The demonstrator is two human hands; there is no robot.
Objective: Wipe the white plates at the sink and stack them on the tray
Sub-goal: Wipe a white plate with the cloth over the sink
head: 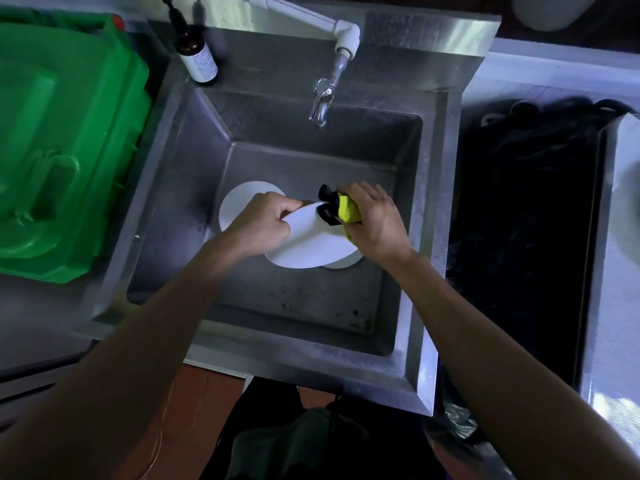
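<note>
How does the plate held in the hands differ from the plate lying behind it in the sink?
The held plate is tilted and lifted, gripped at its rim by the left hand, while the right hand presses a yellow sponge on it. The other plate lies flat on the sink floor, untouched and partly hidden by the left hand. Both are white and round.

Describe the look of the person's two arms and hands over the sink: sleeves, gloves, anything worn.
Both forearms are bare up to the frame's edge, with no sleeves showing. The left hand and right hand wear no gloves. No watch, bracelet or ring is visible on either wrist or hand, and no markings show, though the picture is slightly soft.
</note>
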